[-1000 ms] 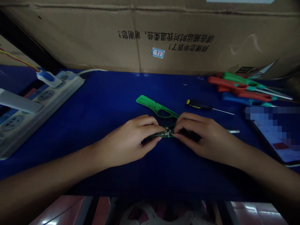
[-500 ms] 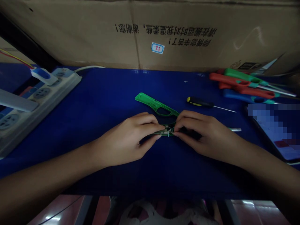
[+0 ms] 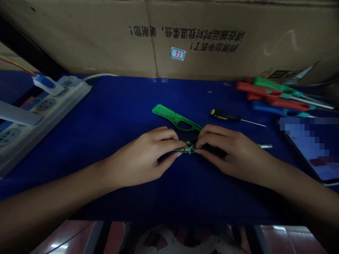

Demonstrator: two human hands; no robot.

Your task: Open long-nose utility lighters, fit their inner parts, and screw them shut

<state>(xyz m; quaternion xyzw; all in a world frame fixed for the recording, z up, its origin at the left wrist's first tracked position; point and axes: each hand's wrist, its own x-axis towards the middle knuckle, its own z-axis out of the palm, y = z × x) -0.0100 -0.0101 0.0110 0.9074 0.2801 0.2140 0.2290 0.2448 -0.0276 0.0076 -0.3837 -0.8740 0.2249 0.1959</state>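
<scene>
Between my two hands lies an opened green stick lighter [image 3: 188, 148], its small inner parts showing at the middle. My left hand [image 3: 150, 153] pinches its left part with thumb and fingertips. Thumb and fingers of my right hand [image 3: 227, 150] are closed on it from the other side. A metal tube end [image 3: 265, 146] sticks out to the right behind my right hand. Just beyond the hands rests a loose green shell half [image 3: 174, 118] with an oval trigger opening, its right end partly hidden by my right fingers.
A black and yellow screwdriver [image 3: 226, 115] lies behind my right hand. Several red, green and blue stick lighters [image 3: 275, 93] are piled at the back right, near a phone [image 3: 312, 151]. At the left is a power strip [image 3: 47, 106]; a cardboard box [image 3: 106, 42] stands along the back.
</scene>
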